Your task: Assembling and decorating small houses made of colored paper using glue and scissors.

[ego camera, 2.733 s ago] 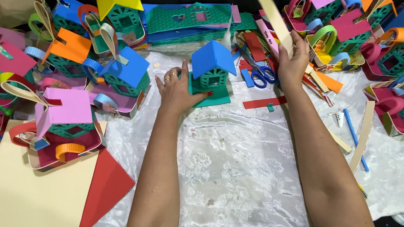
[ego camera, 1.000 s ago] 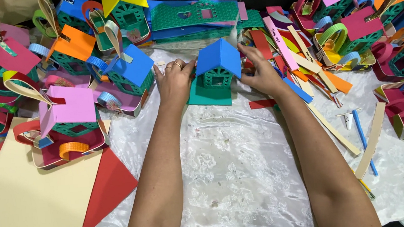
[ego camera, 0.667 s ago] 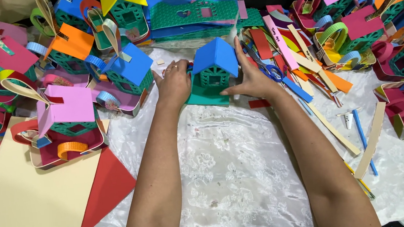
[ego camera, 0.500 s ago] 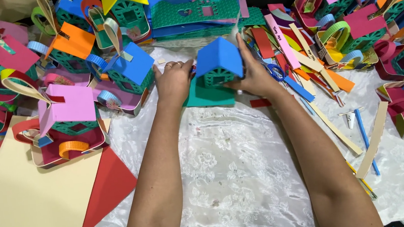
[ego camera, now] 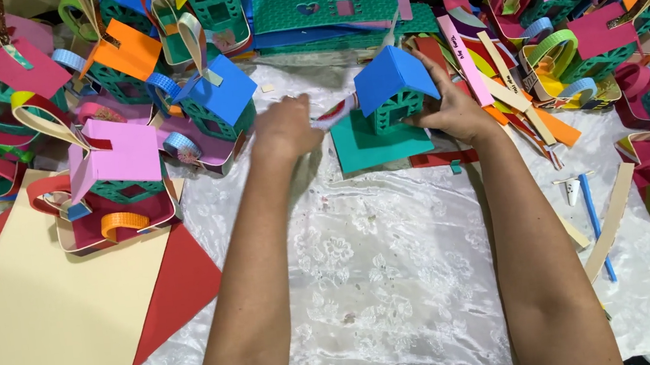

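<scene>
Paper house (ego camera: 392, 91) in right-hand fingers (ego camera: 426, 111)

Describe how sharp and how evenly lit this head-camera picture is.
Head view: the left hand is motion-blurred; the right hand and blue-roofed paper house are sharper; light is even, with a soft shadow under the left forearm and a dark top edge.

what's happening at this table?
A person is putting together a paper house with a blue roof and green walls on a green base. The right hand grips it from the side, slightly tilted. The left hand holds a thin strip against its left edge. Finished paper houses crowd round the white cloth.
</scene>
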